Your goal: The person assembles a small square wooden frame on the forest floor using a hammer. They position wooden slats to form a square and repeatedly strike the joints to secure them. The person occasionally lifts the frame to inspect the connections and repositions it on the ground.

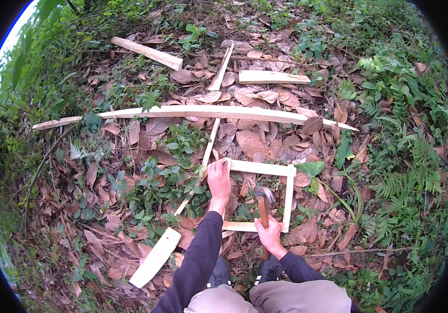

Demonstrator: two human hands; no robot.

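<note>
On a forest floor of dry leaves (pixel 255 141) and low green plants, a person crouches over a small wooden frame (pixel 289 193), a rough rectangle of pale slats lying flat on the ground directly ahead of the knees. The left hand (pixel 219 182) lies on the frame's left side, fingers together and pressed down over the slat near its upper left corner. The right hand (pixel 270 236) is closed in a fist around the wooden handle of a hammer (pixel 263 204) at the frame's lower edge; the hammer's metal head hangs over the open middle of the frame, just right of the left hand and apart from it. Both forearms wear dark sleeves.

A thin slat (pixel 203 159) runs slantwise past the frame's upper left corner, beside the left hand. Beyond the frame, farther from the person, a long pale board (pixel 192 112) lies across the leaves from left to right. Past that board lie two shorter boards, one (pixel 273 77) above the frame and one (pixel 148 52) well off to the left. A short, wide plank (pixel 156 257) lies below and left of the frame, beside the left sleeve. Ferns (pixel 407 172) crowd the ground to the frame's right.
</note>
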